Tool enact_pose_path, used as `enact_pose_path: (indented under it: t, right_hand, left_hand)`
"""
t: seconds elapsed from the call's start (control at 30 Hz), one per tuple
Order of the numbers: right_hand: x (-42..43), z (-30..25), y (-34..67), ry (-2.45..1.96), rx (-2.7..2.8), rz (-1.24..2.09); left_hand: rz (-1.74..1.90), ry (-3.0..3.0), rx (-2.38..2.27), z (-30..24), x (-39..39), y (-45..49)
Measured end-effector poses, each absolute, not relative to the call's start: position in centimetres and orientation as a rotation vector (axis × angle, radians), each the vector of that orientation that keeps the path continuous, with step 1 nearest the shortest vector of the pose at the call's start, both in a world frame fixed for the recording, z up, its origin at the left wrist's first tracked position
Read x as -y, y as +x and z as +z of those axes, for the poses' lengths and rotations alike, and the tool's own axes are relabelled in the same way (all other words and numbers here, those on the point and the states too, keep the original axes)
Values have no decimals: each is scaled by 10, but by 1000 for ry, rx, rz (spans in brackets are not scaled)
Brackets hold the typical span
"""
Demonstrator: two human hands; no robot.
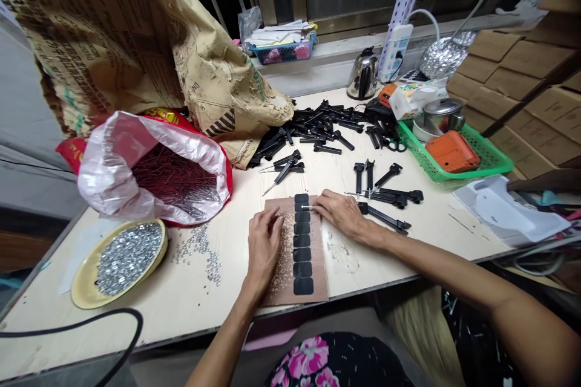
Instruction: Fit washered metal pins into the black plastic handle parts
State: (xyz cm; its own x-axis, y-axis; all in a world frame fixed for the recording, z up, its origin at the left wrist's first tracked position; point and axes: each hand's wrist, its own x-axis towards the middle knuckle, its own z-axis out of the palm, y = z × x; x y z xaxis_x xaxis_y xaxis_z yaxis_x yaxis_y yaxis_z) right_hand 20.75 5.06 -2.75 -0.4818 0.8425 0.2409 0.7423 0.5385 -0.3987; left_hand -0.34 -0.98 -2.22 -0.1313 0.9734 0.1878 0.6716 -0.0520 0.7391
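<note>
A brown board (323, 278) lies at the table's front edge, with a column of black rounded pads (302, 254) down its middle and tiny pale bits (285, 248) scattered along its left side. At the board's right edge my right hand (338, 213) is closed on a thin metal pin (308, 208), which reaches left over an upper pad. My left hand (263, 245) rests on the board's left edge, fingers curled together near the tiny bits; whatever is in them is hidden. Black plastic handles (385, 217) lie just beyond my right hand.
On the left stand an open sack of thin dark-red rods (170, 181) and a yellow bowl (158, 248) of small metal parts. Behind is a pile of black handles (324, 124) beside a large paper sack (218, 72). To the right are a green basket (494, 163) and stacked cartons (531, 115).
</note>
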Motion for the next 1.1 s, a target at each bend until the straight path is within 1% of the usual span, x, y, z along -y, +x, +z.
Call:
enact_pose_path:
  t: [0.1, 0.17, 0.27, 0.3, 0.47, 0.6, 0.67, 0.73, 0.9, 1.1]
  right_hand:
    - [-55, -34, 211, -1165, 2495, 158]
    - [-46, -37, 213, -985, 2588, 79]
    - [-32, -38, 216, -625, 2723, 48]
    - [-31, -37, 216, -579, 2727, 68]
    - [-44, -33, 215, -860, 2576, 181]
    - [-32, -33, 211, -610, 2707, 135]
    - [-26, -35, 209, -604, 2696, 153]
    - [-27, -36, 209, -699, 2658, 198]
    - [-53, -31, 215, -1122, 2518, 308]
    - [-52, -25, 217, -1121, 2575, 312]
  left_hand:
    - [906, 2043, -1814, -38, 9, -7]
    - [859, 2122, -1795, -48, 9, -6]
    - [845, 2153, -1823, -55, 9, -5]
    - [848, 2158, -1833, -56, 9, -5]
    - [865, 2174, -1834, -55, 7, -7]
    - [885, 2168, -1842, -56, 7, -7]
    - [894, 2170, -1844, -56, 7, -7]
    - [893, 2172, -1837, -57, 7, -6]
    - [902, 2162, -1832, -59, 7, -7]
    - [959, 2129, -1801, -49, 11, -4]
